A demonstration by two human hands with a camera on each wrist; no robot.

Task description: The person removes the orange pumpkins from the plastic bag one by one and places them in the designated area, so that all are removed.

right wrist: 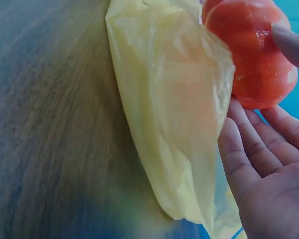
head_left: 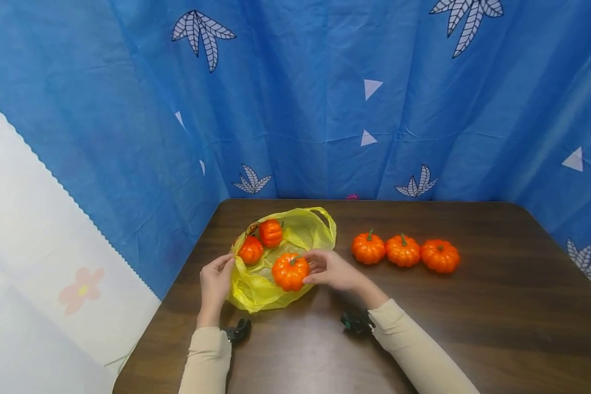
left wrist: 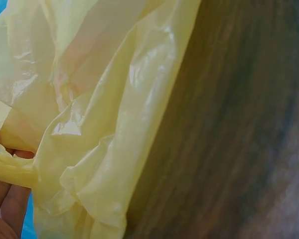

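A yellow plastic bag [head_left: 302, 227] lies spread on the table with its mouth facing up. My left hand [head_left: 216, 280] pinches the bag's left rim; in the left wrist view, fingers [left wrist: 12, 204] show beside the yellow film [left wrist: 104, 149]. Between thumb and fingers, my right hand [head_left: 336, 270] holds a small orange pumpkin [head_left: 289, 272] with a green stem at the bag's near right side. The right wrist view shows that pumpkin [right wrist: 251, 55] gripped, the bag [right wrist: 174, 114] next to it. Two more pumpkins, one upper [head_left: 271, 233] and one lower [head_left: 250, 250], sit inside the bag's left part.
Three orange pumpkins stand in a row right of the bag: left [head_left: 368, 248], middle [head_left: 402, 250] and right [head_left: 440, 256]. They rest on a dark wooden table [head_left: 473, 328]. A blue patterned curtain [head_left: 300, 98] hangs behind, and a white cloth [head_left: 44, 246] is at the left.
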